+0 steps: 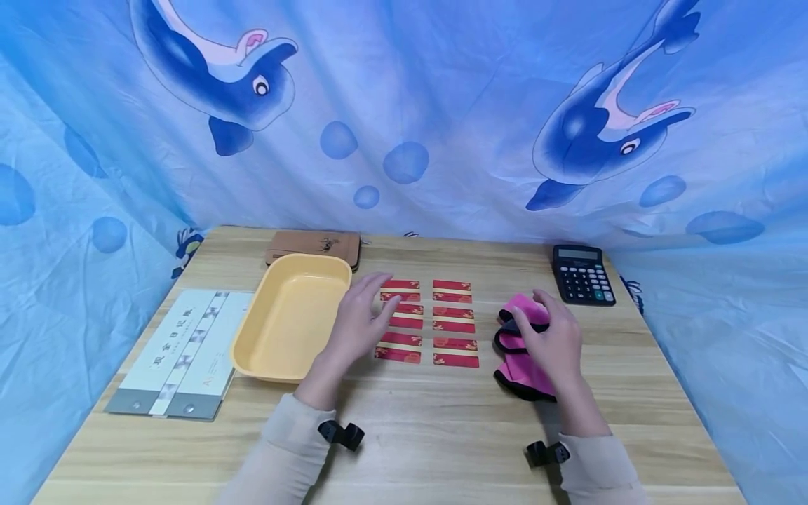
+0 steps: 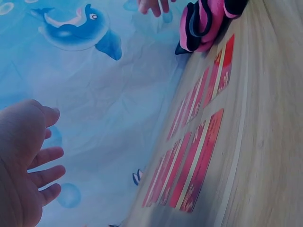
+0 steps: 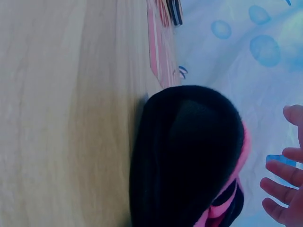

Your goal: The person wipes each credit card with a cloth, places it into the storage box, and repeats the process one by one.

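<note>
Several red cards [image 1: 453, 315] with pale stripes lie flat in two columns mid-table. My left hand [image 1: 361, 319] hovers over the left column's edge beside the tray, holding nothing. In the left wrist view its fingers [image 2: 52, 177] are apart and loosely bent, well off the cards [image 2: 196, 161]. At the right lies a folded pink fabric item with black trim [image 1: 524, 372], its exact kind unclear. My right hand [image 1: 555, 337] is above it, thumb and fingers spread. The right wrist view shows that hand [image 3: 286, 177] apart from the item's dark opening [image 3: 189, 151].
A yellow plastic tray [image 1: 251, 319] stands left of the cards. Behind it lies a brown notebook [image 1: 312, 245], and farther left a pale ledger book [image 1: 183, 351]. At the back right sits a black calculator [image 1: 582, 275]. A blue dolphin-print curtain [image 1: 467, 189] surrounds the table.
</note>
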`<state>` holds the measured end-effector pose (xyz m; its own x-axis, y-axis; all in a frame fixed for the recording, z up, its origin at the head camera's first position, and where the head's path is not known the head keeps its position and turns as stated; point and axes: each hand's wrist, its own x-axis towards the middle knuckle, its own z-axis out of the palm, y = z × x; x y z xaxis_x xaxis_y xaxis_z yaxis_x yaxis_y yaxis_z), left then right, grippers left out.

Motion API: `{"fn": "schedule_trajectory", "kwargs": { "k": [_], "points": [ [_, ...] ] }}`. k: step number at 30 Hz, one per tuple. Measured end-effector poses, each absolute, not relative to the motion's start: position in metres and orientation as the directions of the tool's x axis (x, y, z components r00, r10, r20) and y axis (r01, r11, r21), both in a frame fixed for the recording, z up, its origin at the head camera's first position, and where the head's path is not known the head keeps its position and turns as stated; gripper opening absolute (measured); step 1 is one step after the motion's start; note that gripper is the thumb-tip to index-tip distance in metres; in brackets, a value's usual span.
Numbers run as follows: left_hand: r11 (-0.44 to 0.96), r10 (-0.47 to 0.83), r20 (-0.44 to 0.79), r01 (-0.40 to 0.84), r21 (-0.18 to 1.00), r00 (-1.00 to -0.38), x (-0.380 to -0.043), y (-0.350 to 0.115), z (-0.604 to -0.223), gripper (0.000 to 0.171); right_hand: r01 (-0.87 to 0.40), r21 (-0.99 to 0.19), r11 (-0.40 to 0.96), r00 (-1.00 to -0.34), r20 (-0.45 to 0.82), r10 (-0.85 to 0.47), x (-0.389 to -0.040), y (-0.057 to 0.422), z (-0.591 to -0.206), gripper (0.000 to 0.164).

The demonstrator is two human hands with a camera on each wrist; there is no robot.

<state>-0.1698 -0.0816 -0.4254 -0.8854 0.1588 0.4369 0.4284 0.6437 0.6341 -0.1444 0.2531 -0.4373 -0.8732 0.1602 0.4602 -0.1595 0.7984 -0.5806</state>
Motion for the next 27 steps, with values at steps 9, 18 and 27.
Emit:
{"fn": "schedule_trajectory", "kwargs": {
  "k": [9, 18, 27],
  "points": [
    [0.600, 0.152, 0.371, 0.384, 0.702, -0.916, -0.190, -0.062, -0.440, 0.043, -0.042, -0.555, 0.831, -0.947, 0.288, 0.145, -0.155, 0.266, -0.448, 0.074],
    [0.577, 0.127, 0.260, 0.285, 0.766, -0.957, -0.213, -0.061, -0.476, 0.044, 0.075, -0.516, 0.853, -0.994, 0.029, 0.105, -0.159, 0.276, -0.457, 0.091],
    [0.539, 0.052, 0.203, 0.198, 0.818, -0.978, -0.234, -0.067, -0.495, 0.046, 0.125, -0.537, 0.834, -0.992, -0.074, 0.101, -0.161, 0.276, -0.460, 0.096]
  ]
}}
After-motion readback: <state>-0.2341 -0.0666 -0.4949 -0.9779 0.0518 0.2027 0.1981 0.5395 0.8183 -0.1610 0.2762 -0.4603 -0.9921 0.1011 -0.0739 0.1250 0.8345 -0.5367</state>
